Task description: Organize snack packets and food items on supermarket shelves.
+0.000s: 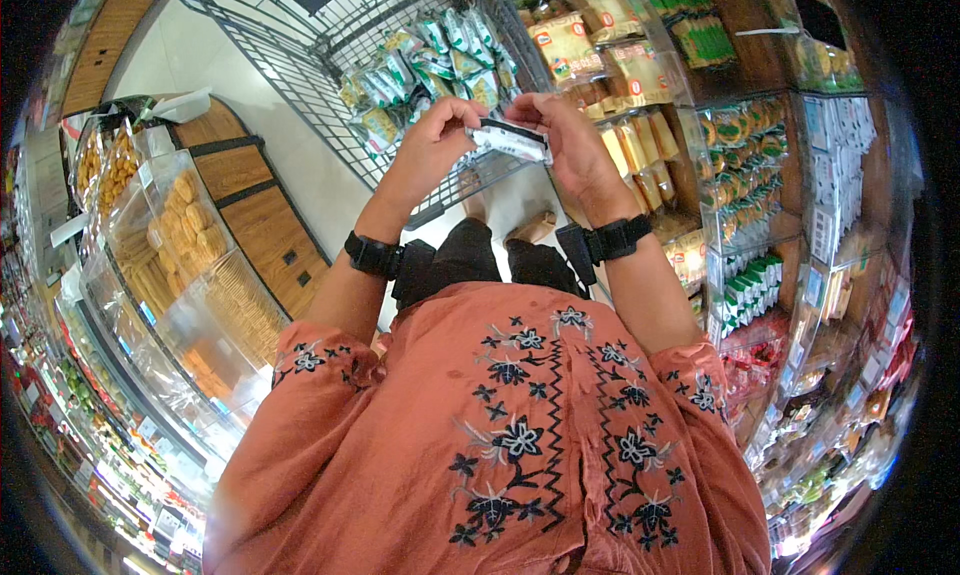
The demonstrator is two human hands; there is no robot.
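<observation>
Between my two hands is a small white packet (510,141) with a black edge, held above the near end of a shopping cart. My left hand (442,136) pinches its left end between thumb and fingers. The fingers of my right hand (566,139) curl around the other end. Below and beyond my hands, the wire shopping cart (285,87) holds a heap of green, white and yellow snack packets (431,68). The packet bears writing, too small to make out.
To the right, shelves carry bagged bread (562,46), yellow packaged cakes (637,143) and green-white packets (754,290). Clear bins of baked goods (187,222) stand on the left beside a wooden cabinet (262,237). Pale floor (169,49) shows left of the cart.
</observation>
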